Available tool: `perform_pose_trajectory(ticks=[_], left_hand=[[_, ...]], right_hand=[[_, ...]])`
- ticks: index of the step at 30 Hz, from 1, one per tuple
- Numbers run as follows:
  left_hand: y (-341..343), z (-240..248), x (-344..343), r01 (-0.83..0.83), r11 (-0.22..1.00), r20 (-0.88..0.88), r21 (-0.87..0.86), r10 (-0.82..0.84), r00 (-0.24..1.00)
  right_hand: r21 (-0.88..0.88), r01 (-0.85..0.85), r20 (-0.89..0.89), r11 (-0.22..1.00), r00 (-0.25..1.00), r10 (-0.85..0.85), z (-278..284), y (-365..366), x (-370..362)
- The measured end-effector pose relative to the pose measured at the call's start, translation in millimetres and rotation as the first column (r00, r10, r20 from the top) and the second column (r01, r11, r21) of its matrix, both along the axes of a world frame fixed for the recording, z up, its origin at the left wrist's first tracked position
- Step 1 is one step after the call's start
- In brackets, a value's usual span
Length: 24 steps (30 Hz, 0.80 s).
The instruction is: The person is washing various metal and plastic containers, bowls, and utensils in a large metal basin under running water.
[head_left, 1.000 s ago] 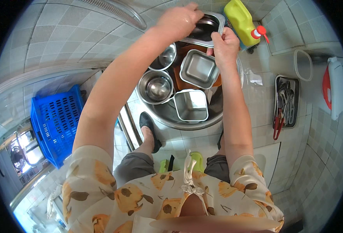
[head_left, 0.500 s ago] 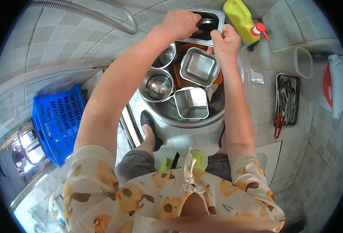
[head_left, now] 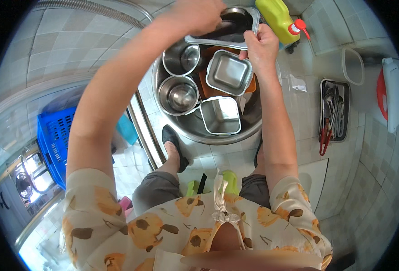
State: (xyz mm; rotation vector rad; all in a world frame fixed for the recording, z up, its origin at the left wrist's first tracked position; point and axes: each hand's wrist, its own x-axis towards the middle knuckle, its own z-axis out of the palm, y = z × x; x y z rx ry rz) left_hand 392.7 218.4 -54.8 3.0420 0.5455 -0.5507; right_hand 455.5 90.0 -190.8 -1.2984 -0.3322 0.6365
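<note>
My right hand [head_left: 263,45] is closed on the near right corner of a rectangular steel pan [head_left: 253,20], thumb at its rim. A dark, round-edged thing [head_left: 235,22] lies inside the pan; its kind is unclear. Over the pan's left side is my left hand [head_left: 195,18], smeared by motion, so its grip does not show. Just below stands a big round metal basin [head_left: 190,134]. It holds two round steel pots [head_left: 181,58], [head_left: 178,95], a squarish steel container [head_left: 230,72] above something orange [head_left: 207,86], and another square steel container [head_left: 221,116].
A yellow-green jug [head_left: 276,18] with a red pump stands beyond my right hand. To the right, a tray [head_left: 334,135] holds utensils, near a clear plastic container [head_left: 353,65]. A blue crate [head_left: 54,135] is at left; a metal hose [head_left: 91,7] hangs at top left.
My left hand has swung left and away from the dark thing's middle, uncovering more of the pan's inside. My right hand keeps its hold on the corner.
</note>
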Motion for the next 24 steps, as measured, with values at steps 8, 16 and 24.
perform_pose_trajectory(ticks=[8,16,24], left_hand=[[22,75,-51,-0.090,0.991,0.134,-0.101,0.104,0.986],[-6,33,-137,-0.320,0.408,-0.040,-0.855,0.562,0.826],[-30,-82,-156,-0.557,-0.112,-0.426,-0.823,0.770,0.474]], right_hand=[[-0.061,0.046,0.082,0.997,0.996,-0.041,-7,-10,12],[-0.028,0.154,0.019,0.988,0.988,-0.154,1,-22,26],[0.240,0.171,-0.299,0.956,0.949,-0.095,14,-49,36]])
